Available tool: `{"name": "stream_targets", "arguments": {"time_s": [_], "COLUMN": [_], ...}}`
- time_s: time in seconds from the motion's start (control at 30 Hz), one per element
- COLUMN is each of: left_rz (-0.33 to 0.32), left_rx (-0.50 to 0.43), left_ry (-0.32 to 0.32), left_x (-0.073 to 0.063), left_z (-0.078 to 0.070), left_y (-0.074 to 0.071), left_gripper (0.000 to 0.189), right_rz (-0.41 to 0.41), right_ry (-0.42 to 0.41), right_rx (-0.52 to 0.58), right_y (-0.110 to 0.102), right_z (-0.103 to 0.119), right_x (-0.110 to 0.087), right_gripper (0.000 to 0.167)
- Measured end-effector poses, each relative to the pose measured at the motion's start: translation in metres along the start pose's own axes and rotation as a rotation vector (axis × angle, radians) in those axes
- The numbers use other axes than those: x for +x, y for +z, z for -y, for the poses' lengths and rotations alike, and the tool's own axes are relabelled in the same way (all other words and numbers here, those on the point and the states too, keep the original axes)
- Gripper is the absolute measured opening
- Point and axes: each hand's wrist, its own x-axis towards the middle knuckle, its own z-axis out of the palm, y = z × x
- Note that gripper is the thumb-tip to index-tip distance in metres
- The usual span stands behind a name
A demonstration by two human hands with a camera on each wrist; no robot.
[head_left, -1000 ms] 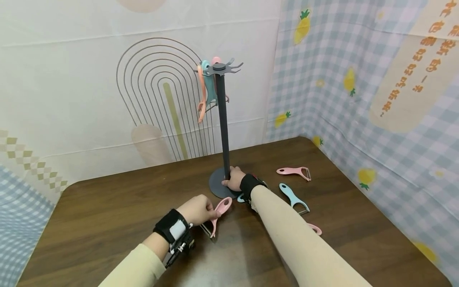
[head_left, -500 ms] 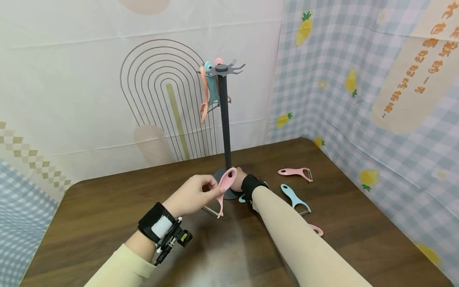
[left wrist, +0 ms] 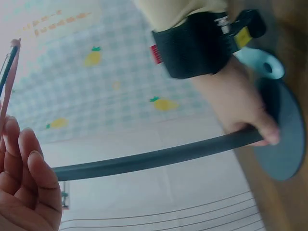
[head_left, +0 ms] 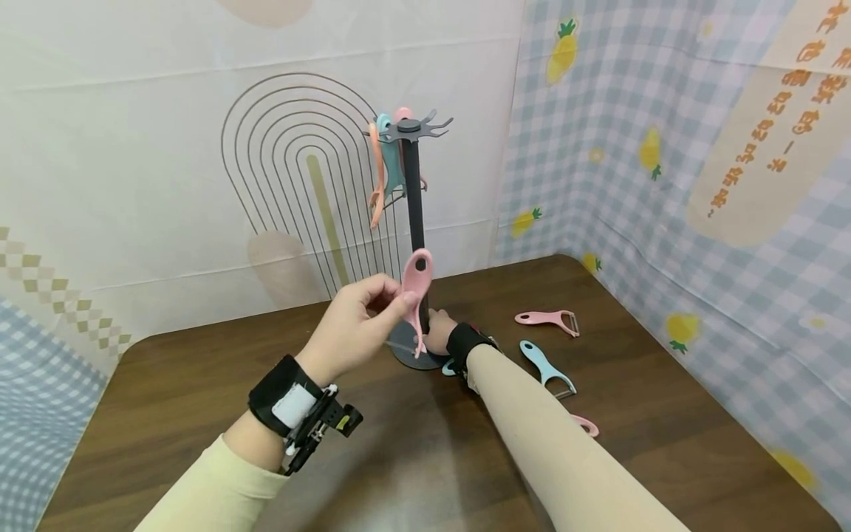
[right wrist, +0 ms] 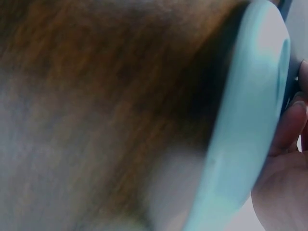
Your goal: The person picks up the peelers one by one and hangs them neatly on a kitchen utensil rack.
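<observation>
I see L hand (head_left: pixel 352 325) pinching a near-upright pink peeler (head_left: pixel 419 280), w/ R hand (head_left: pixel 440 334) gripping stand pole (head_left: pixel 414 199) just abv base (left wrist: pixel 291 139).

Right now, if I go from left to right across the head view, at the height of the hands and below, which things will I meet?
Left wristband, left hand, pink peeler pinched in it, right hand, right wristband, light blue peeler beside the right sleeve, pink handle partly hidden by that sleeve. Overlapping things are left out.
</observation>
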Motion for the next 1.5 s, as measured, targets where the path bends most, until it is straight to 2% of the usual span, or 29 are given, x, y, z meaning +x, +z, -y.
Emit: {"name": "stream_targets", "arguments": {"time_s": [0.2, 0.37, 0.47, 0.67, 0.93, 1.2, 1.5], "left_rz": [-0.073, -0.149, -0.178, -0.238, -0.228, -0.231, -0.245], "left_rx": [0.03, 0.035, 0.036, 0.027, 0.008, 0.053, 0.114], "left_ry": [0.064, 0.104, 0.096, 0.036, 0.045, 0.044, -0.013], "left_x": [0.019, 0.034, 0.041, 0.046, 0.051, 0.062, 0.078], "left_z": [-0.014, -0.027, -0.03, -0.028, -0.034, -0.041, -0.044], "left_y": [-0.011, -0.017, -0.019, -0.026, -0.028, -0.033, -0.04], "left_gripper": [0.018, 0.022, 0.024, 0.03, 0.028, 0.029, 0.035], "right_rz": [0.018, 0.039, 0.039, 0.021, 0.016, 0.004, 0.002], "right_ry": [0.045, 0.079, 0.09, 0.077, 0.082, 0.072, 0.065], "right_rx": [-0.005, 0.009, 0.02, 0.041, 0.047, 0.06, 0.051], "right_y": [0.001, 0.002, 0.002, 0.0, 0.0, 0.0, 0.002], "right_z": [0.002, 0.004, 0.004, 0.008, 0.007, 0.006, 0.004], "right_x": [0.0, 0.002, 0.002, -0.003, -0.003, -0.001, -0.005], "right_gripper": [0.053, 0.036, 0.027, 0.025, 0.027, 0.028, 0.028]}}
